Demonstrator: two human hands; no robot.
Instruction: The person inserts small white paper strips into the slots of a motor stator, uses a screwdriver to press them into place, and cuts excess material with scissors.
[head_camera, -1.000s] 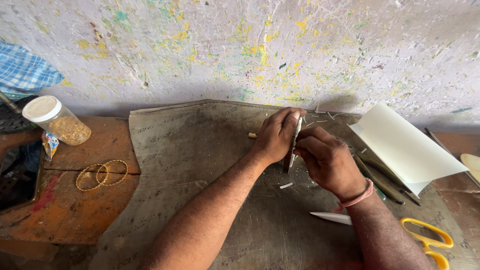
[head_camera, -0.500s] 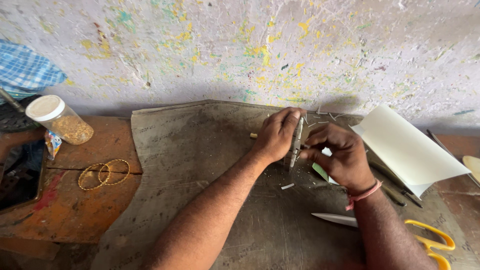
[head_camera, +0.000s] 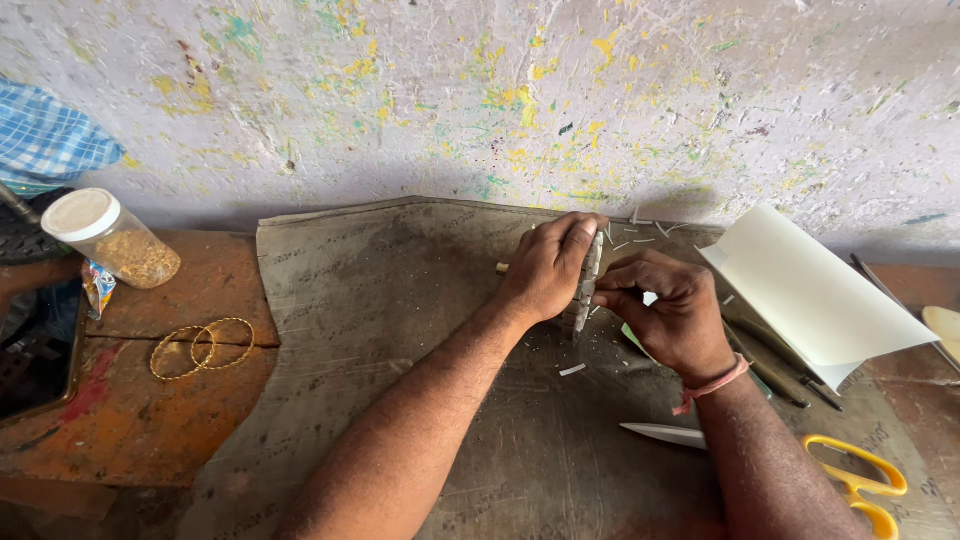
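Both hands meet on one narrow pale strip (head_camera: 588, 285); left hand (head_camera: 548, 268) clamps it upright, long axis running away; right hand (head_camera: 668, 310) pinches its near edge.

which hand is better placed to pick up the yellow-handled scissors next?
Probably the right hand. The scissors lie on the mat just beside the right forearm, on that side. The left hand is farther away and wrapped around the pale strip piece.
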